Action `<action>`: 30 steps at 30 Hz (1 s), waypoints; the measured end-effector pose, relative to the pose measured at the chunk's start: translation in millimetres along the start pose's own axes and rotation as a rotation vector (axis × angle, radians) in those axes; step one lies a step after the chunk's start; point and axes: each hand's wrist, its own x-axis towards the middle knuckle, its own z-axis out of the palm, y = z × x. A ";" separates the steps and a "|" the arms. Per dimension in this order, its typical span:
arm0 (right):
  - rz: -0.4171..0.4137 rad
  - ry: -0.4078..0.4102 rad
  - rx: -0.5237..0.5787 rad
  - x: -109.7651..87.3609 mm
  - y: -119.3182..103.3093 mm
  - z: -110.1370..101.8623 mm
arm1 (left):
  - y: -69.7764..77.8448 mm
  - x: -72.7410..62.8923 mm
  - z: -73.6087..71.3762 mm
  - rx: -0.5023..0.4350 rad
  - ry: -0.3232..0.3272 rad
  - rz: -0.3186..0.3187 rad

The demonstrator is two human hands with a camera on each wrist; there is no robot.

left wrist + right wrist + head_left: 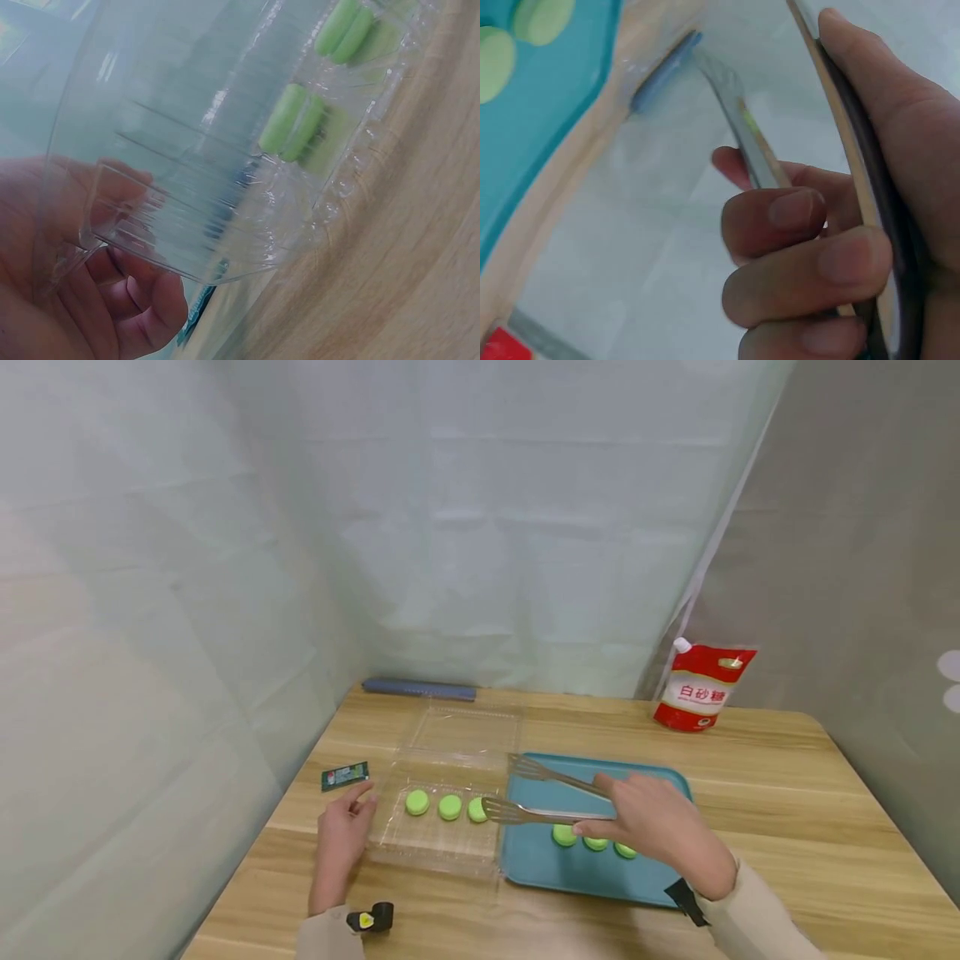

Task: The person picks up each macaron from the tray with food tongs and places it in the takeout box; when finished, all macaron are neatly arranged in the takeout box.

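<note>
My right hand (645, 822) grips a pair of metal tongs (540, 793) over a teal tray (547, 864); the tong arms stand apart, one tip by the rightmost green macaron (477, 810) in a clear plastic clamshell box (442, 843). Three green macarons lie in a row in the box, among them one at the left (417, 802) and one in the middle (450, 807). Three more macarons (564, 835) lie on the tray, partly under my hand. My left hand (347, 822) holds the box's left edge (112, 225). The right wrist view shows my fingers (802, 262) curled round the tongs (757, 150).
A red and white bag of sugar (701, 687) stands at the back right of the wooden table (787, 793). A small green packet (345, 775) lies left of the box, and a dark blue bar (418, 688) lies along the back edge. Pale curtains close in the table.
</note>
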 end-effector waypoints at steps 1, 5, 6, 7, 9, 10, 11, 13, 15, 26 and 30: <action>-0.004 0.012 -0.003 -1.8 2.7 2.2 | -0.1 -0.1 -0.4 0.001 -0.002 -0.003; -0.007 0.033 0.006 -8.9 11.5 9.8 | -0.7 0.0 -0.7 -0.002 0.000 -0.004; -0.007 0.037 0.003 -10.1 13.6 11.6 | -0.7 -0.1 -0.7 -0.003 0.001 -0.004; -0.004 0.041 0.004 -11.6 15.7 13.5 | -0.7 -0.3 -0.6 -0.002 0.001 -0.004; 0.001 0.048 0.002 -14.9 19.7 17.2 | -0.5 -0.5 -0.3 -0.002 0.002 -0.001; 0.006 0.049 0.001 -16.4 21.7 18.7 | -0.4 -0.7 -0.3 -0.002 0.001 0.000; 0.017 0.045 -0.002 -17.8 23.5 20.2 | -0.5 -0.7 -0.1 -0.001 0.002 0.003; 0.039 0.036 -0.004 -20.8 27.3 23.4 | -0.4 -0.5 0.1 -0.003 0.002 0.007; 0.059 0.024 -0.007 -24.0 30.7 26.2 | -0.4 -0.2 0.2 -0.005 0.002 0.009; 0.066 0.050 -0.037 -38.6 49.5 41.7 | -2.3 0.1 -0.9 -0.007 -0.009 -0.007; 0.055 0.056 -0.046 -46.5 56.5 49.1 | -2.8 0.7 1.1 -0.013 -0.008 0.001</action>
